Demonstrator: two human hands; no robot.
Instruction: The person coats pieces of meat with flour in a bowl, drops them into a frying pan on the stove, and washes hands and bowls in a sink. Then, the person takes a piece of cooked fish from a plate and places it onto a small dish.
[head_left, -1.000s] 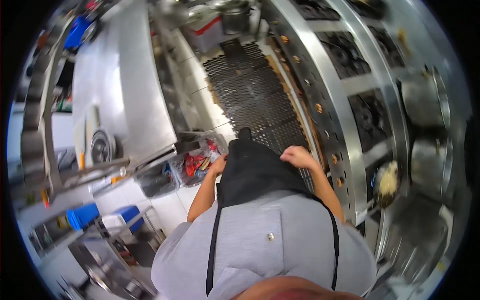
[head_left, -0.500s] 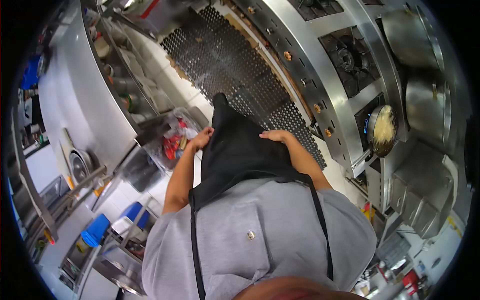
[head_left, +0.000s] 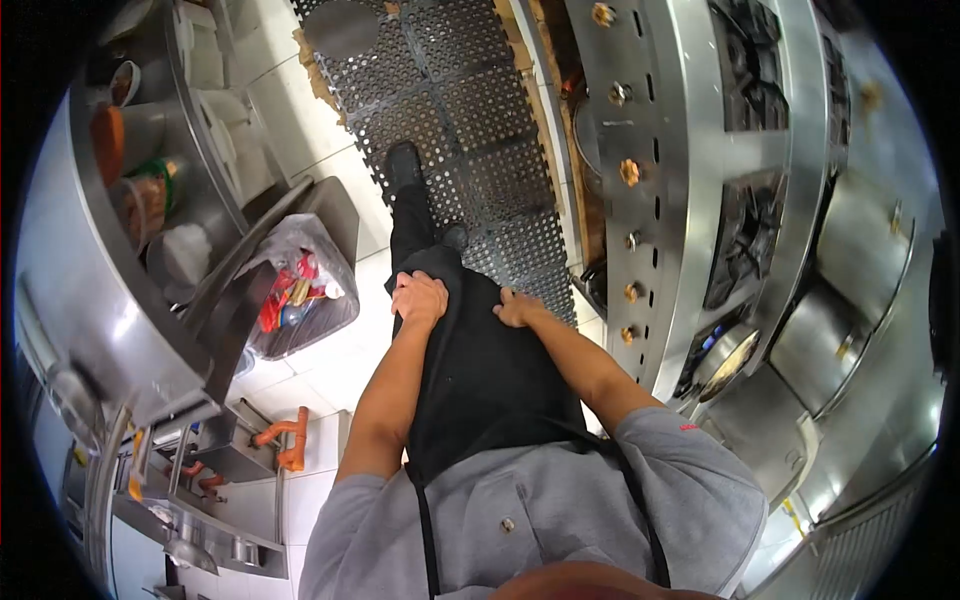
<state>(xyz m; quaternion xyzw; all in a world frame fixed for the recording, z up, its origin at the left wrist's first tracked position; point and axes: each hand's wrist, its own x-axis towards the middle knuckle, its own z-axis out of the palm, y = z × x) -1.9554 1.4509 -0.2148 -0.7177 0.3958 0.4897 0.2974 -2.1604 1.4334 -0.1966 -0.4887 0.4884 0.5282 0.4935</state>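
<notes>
A black apron hangs down the front of my body over a grey shirt. My left hand lies on the apron's upper left part, fingers curled into the cloth. At the apron's right side, my right hand is closed with the fabric at its fingers. Folds of black cloth hide some of the fingertips. Both arms reach forward, and the hands are a short way apart.
A bin with a plastic liner and red wrappers stands left, beside a steel counter with open shelves. On the right runs a stove with a pan over a blue flame. Perforated black mats cover the floor.
My view has tilted down and turned, so the pan now sits lower and nearer the stove's end. Both hands have come closer together on the apron, and a shoe is visible ahead.
</notes>
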